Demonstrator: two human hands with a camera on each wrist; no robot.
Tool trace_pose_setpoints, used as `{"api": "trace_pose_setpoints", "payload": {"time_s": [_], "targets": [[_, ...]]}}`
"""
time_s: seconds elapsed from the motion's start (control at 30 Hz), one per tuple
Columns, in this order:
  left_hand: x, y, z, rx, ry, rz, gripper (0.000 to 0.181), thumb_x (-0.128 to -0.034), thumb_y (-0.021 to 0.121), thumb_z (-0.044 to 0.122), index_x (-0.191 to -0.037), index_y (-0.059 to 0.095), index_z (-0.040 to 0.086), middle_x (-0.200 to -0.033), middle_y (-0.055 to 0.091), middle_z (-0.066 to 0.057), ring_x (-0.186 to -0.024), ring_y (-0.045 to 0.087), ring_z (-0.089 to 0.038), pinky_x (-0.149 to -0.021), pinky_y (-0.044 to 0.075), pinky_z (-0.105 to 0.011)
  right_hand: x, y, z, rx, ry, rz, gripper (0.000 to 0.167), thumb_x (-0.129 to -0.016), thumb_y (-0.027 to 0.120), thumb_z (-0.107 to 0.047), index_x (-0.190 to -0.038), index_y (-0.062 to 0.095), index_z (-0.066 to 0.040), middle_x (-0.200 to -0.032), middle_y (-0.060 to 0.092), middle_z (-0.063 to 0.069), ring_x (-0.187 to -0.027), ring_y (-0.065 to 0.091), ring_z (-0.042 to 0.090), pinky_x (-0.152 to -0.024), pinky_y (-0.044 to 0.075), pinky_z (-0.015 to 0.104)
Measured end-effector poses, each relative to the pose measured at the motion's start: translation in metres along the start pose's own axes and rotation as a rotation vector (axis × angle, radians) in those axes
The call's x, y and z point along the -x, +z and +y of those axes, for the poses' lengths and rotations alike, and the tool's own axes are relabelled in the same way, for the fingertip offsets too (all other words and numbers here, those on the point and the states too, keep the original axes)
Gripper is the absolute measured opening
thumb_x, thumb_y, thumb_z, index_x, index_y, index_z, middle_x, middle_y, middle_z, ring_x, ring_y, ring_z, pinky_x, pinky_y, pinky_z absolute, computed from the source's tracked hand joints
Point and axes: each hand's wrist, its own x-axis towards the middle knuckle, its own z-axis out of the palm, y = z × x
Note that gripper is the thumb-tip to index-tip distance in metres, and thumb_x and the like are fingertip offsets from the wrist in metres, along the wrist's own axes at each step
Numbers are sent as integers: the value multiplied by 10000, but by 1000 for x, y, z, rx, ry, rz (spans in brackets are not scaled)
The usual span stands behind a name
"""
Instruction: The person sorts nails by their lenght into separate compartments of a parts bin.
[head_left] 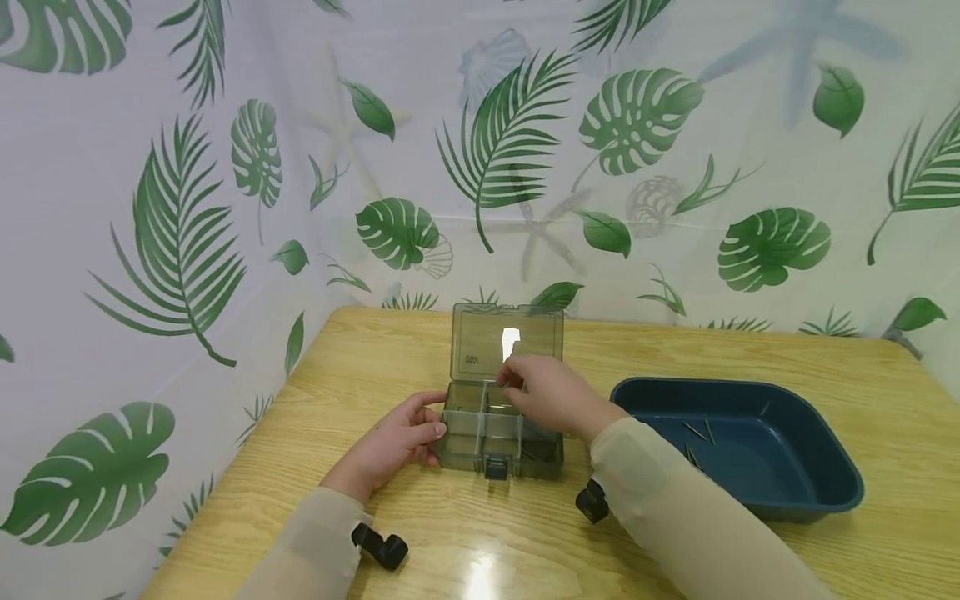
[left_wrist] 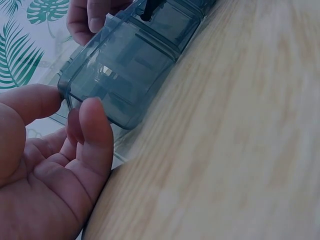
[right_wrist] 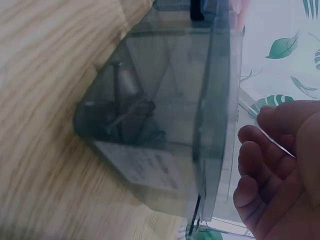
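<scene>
Compartment box [head_left: 495, 435], smoky plastic, head view's six o'clock — probably light, stiff, slick; hold low at sides. Left hand [head_left: 405, 432]: grips its nine-o'clock side. Right hand [head_left: 553, 395]: over its twelve-o'clock compartments — grasp unclear.

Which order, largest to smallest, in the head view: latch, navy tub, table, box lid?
1. Table
2. Navy tub, partly hidden
3. Box lid
4. Latch

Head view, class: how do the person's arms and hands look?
The left sleeve and right sleeve are pale beige, each with a small, rounded black fitting near its wrist end. The left hand and right hand are ungloved.
</scene>
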Motion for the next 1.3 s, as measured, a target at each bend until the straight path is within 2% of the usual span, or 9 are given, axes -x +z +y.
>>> {"api": "trace_pose_setpoints", "payload": {"time_s": [0.13,0.33,0.77,1.0,1.1,1.3], "targets": [[0,0,0,-1,-1,0,566,-1041,577,107,-1558,345,107,-1072,485,-128,-737,525,-200,-688,568,-373,3,-2,2,0,-20,-2,144,-999,638,-159,-1122,698,-112,-998,655,-45,-919,616,140,-828,530,386],[0,1,1,0,-4,-4,571,-1042,580,113,-1561,342,118,-1069,485,-123,-736,518,-198,-691,565,-369,8,-9,3,2,-11,-5,164,-1002,635,-196,-1144,686,-131,-1011,650,-58,-890,608,123,-798,527,373],[0,0,2,11,-7,-6,582,-1040,584,119,-1564,332,119,-1060,489,-121,-725,519,-201,-688,564,-370,30,-33,15,28,-12,16,222,-1003,630,-199,-1202,667,-106,-1037,641,-33,-896,602,155,-801,533,397],[-1,1,1,18,-13,-9,573,-1043,575,109,-1562,334,111,-1056,486,-118,-742,520,-206,-688,565,-371,50,-44,32,42,-2,30,235,-1004,639,-204,-1213,667,-99,-1062,646,-23,-946,616,169,-814,536,421],[-1,0,1,16,-12,-4,574,-1039,580,107,-1560,341,117,-1051,484,-118,-756,521,-210,-691,565,-373,60,-50,40,52,12,36,216,-1013,632,-225,-1205,665,-129,-1075,644,-25,-929,614,157,-785,534,401],[-1,-1,1,11,-8,-6,575,-1039,587,122,-1560,345,127,-1058,489,-122,-773,530,-215,-696,569,-374,84,-64,56,23,23,28,213,-1020,627,-239,-1202,661,-134,-1105,647,-3,-932,613,151,-760,535,400]]}}
